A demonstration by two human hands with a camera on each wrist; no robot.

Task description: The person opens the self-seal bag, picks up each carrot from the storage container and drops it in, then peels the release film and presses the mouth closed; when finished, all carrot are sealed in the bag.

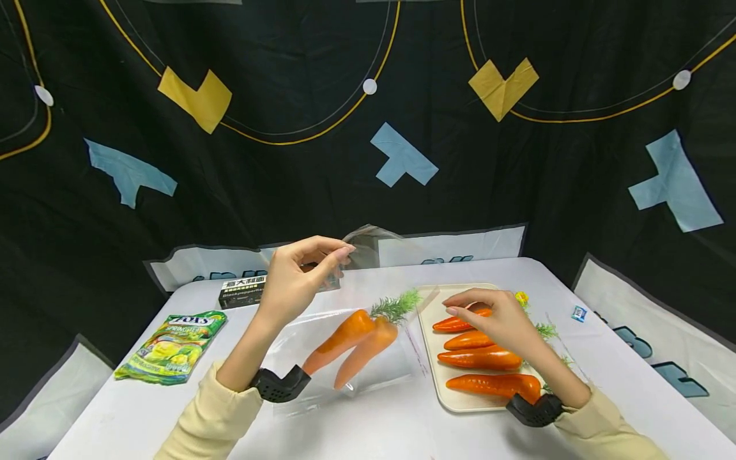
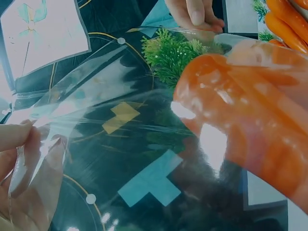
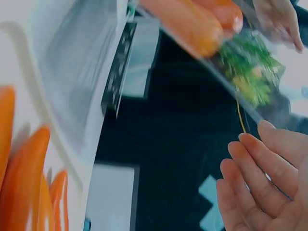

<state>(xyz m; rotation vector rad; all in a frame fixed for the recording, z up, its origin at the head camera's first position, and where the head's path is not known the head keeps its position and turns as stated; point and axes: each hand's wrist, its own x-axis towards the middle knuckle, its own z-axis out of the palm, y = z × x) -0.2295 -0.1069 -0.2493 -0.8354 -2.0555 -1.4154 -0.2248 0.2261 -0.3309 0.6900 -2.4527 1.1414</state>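
Carrots (image 1: 339, 343) sit in a clear plastic bag (image 2: 91, 139) the left hand (image 1: 298, 273) pinches; right hand (image 1: 499, 316) near, its grip I can't tell.

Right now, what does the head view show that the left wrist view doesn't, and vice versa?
Only head: the green packet, the black box near the table's far edge, and the small blue-and-white sachet at the far right.

Only left wrist: a white panel with a drawing, upper left.

Both: the left grip pinching the clear bag, the two carrots inside it, the right grip, carrots outside the bag, and the dark curtain.
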